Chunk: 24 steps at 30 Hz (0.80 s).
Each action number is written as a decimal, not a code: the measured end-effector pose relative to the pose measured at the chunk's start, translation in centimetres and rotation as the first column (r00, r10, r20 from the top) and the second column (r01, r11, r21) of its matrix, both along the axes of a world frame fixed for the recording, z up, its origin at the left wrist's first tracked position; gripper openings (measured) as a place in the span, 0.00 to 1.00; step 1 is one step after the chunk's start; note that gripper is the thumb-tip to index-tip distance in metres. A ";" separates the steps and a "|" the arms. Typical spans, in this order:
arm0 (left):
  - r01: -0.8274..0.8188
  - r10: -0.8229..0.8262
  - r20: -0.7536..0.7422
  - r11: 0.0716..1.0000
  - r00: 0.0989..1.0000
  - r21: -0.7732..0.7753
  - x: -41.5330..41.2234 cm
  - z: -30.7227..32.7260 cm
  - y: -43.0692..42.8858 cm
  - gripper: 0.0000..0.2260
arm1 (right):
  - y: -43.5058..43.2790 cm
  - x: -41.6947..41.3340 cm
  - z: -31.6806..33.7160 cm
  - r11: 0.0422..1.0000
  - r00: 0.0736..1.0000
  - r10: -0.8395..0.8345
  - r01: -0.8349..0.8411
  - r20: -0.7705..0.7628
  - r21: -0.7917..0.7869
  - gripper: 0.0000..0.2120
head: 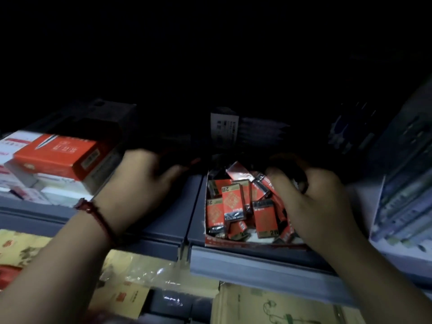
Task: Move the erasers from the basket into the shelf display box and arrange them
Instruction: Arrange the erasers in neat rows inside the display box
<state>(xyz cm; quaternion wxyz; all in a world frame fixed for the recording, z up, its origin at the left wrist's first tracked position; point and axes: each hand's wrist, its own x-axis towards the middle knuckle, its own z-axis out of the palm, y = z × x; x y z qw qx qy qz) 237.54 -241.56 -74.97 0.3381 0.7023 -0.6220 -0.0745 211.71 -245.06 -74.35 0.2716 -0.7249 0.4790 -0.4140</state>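
The shelf display box (pixel 233 242), red-rimmed, sits on the grey shelf at centre and holds several red wrapped erasers (pixel 233 202) marked 2B, lying jumbled. My right hand (pixel 315 197) is over the box's right side, its fingers curled down onto erasers at the back right. My left hand (pixel 145 181), with a red cord bracelet on the wrist, reaches into the dark just left of the box; its fingertips touch something dark with a red edge that I cannot make out. No basket is in view.
A red carton (pixel 58 157) lies on stacked white boxes at the left. The grey shelf lip (pixel 245 270) runs below the box. Packs of pens (pixel 402 206) stand at the right, yellow packets (pixel 131 272) lie below, and the shelf's back is dark.
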 end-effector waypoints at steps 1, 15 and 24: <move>-0.016 0.014 -0.052 0.998 0.999 -0.053 -0.3 0.1 0.3 0.13 | 0.0 0.1 0.0 1.000 1.000 0.003 -0.003 -0.003 -0.016 0.05; 0.225 -0.262 -0.291 0.962 0.920 -0.155 -5.5 0.8 0.4 0.11 | 0.6 -0.3 0.0 0.998 0.999 -0.048 0.048 -0.006 -0.033 0.14; 0.232 -0.259 -0.240 0.963 0.935 -0.137 -5.0 0.9 2.2 0.14 | 2.2 -1.6 0.0 0.994 0.987 -0.075 0.062 -0.141 -0.092 0.13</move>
